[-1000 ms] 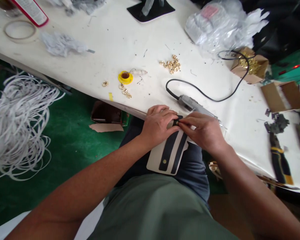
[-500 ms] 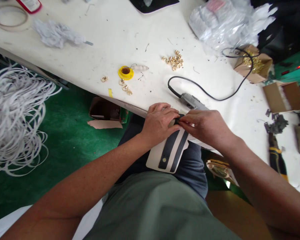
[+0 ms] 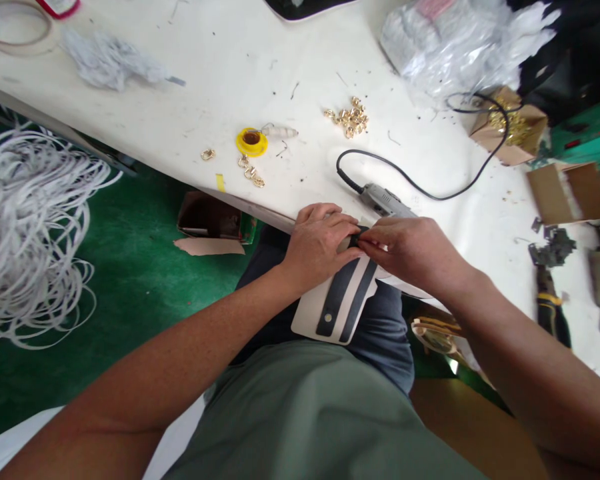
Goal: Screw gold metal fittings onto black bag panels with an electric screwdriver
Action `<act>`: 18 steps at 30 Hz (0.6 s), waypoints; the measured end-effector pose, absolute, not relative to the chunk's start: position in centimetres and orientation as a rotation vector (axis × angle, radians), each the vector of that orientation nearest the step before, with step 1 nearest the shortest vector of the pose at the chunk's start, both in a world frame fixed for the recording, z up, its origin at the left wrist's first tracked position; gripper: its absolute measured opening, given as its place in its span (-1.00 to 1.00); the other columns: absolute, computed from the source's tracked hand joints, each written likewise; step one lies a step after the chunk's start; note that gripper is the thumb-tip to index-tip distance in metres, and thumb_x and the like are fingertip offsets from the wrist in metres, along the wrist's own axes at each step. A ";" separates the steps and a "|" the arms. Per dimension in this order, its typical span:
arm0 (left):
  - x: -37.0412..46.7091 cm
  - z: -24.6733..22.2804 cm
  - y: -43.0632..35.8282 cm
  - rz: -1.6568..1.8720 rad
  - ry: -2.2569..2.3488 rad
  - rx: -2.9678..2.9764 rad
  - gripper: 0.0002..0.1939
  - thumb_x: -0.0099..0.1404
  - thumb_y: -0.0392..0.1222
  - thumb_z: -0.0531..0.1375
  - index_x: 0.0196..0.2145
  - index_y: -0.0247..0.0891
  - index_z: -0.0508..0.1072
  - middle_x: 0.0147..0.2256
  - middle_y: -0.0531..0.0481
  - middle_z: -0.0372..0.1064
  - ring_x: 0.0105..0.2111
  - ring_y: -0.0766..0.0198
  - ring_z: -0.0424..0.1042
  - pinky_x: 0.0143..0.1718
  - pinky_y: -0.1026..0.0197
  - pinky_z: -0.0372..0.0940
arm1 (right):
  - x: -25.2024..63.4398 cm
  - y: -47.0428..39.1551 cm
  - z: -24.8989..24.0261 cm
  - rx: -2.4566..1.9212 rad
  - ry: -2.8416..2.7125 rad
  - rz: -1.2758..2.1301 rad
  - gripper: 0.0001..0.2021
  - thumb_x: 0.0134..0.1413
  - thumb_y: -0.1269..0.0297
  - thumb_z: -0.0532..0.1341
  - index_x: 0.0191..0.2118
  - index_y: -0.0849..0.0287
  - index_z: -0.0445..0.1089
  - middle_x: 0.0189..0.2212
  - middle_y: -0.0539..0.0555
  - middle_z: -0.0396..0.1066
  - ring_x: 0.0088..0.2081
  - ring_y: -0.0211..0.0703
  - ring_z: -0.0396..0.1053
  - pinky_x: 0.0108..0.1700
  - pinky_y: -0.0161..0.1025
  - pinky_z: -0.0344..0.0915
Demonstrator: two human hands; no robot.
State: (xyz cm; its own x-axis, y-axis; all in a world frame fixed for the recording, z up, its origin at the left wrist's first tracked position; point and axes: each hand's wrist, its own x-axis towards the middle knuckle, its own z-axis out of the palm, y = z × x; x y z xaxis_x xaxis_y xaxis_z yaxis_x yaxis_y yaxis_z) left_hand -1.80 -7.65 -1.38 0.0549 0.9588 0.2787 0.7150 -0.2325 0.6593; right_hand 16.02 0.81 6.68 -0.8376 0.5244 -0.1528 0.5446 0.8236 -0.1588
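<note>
We are sitting at the long white table (image 3: 240, 73), which is carrying most of what lies about us, and we are working right at its near edge. Over on the green floor, a big tangle of white cord (image 3: 30, 227) is lying well apart from us. On our lap a cream panel (image 3: 313, 317) is resting, with two black straps (image 3: 347, 293) running up it side by side toward the table edge; one strap is already showing a small metal stud near its lower end. Our left hand (image 3: 317, 247) is curling over the panel's top and pinching the upper end of the straps, and our right hand (image 3: 413, 253) is meeting it there, fingertips closing on the same small black end. What exactly we are gripping between them is hidden by the fingers.

We judge the piece to be partly fitted: the lower stud is on, and the top end is the part being worked now. Just behind our hands a grey corded tool (image 3: 383, 199) is lying untouched on the table. Farther back, a scatter of gold fittings (image 3: 349, 119) and a yellow spool (image 3: 251, 141) are waiting unused.
</note>
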 end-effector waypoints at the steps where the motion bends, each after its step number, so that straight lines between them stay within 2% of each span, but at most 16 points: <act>1: -1.8 -1.4 -7.6 0.979 1.682 1.993 -0.67 0.33 0.09 0.36 -0.04 -0.09 0.62 0.08 0.02 0.59 0.20 -0.04 0.35 0.26 -0.13 0.13 | 16.0 0.8 6.7 0.846 2.906 -0.300 -0.78 0.28 0.27 0.20 -0.35 0.12 0.57 -0.41 0.07 0.56 -0.39 -0.10 0.47 -0.41 -0.18 0.14; 8: -1.8 -1.3 -7.6 0.973 1.680 1.996 -0.68 0.34 0.09 0.35 -0.05 -0.10 0.62 0.09 0.01 0.58 0.20 -0.05 0.35 0.26 -0.13 0.13 | 16.1 1.0 6.4 0.835 2.935 -0.359 -0.77 0.30 0.28 0.20 -0.35 0.11 0.58 -0.43 0.07 0.53 -0.41 -0.09 0.46 -0.41 -0.16 0.14; 18: -1.7 -1.1 -7.7 0.976 1.691 2.003 -0.75 0.31 -0.05 0.36 -0.07 -0.11 0.61 0.07 0.02 0.59 0.19 -0.04 0.36 0.25 -0.12 0.14 | 15.0 0.4 7.0 0.847 2.872 -0.083 -0.79 0.20 0.32 0.20 -0.42 0.13 0.55 -0.48 0.10 0.53 -0.46 -0.06 0.41 -0.45 -0.14 -0.05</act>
State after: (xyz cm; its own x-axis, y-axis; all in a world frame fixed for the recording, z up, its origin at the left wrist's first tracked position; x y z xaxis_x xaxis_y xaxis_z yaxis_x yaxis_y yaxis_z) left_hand -1.67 -7.66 -1.10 0.0543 0.9582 0.2808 0.7222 -0.2319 0.6516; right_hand 14.97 0.42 6.99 -0.8303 0.5354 -0.1547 0.5434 0.8394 -0.0116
